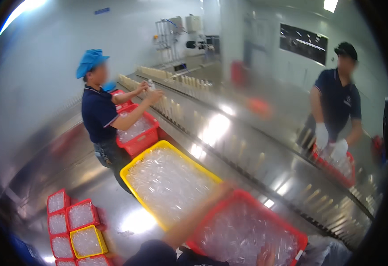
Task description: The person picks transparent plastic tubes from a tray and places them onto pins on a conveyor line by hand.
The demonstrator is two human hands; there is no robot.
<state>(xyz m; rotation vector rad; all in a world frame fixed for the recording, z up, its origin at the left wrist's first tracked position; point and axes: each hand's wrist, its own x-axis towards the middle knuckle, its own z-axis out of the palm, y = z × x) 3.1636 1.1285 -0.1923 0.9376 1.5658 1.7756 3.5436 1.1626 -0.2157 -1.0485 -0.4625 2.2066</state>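
A red basket full of small clear plastic pieces stands right in front of me, tilted in the view. My left hand is at its far left corner, where it meets a yellow basket heaped with similar clear pieces. Motion smears that hand, so I cannot tell whether its fingers grip the rim. Low in the view, my right hand is over the near part of the red basket, its fingers apart and partly cut off by the lower edge. No held piece shows in it.
A long metal line with upright pale pegs runs past the baskets. At left, a person in a blue cap handles a small piece beside another red basket. A gloved person works across the line. Filled baskets stand lower left.
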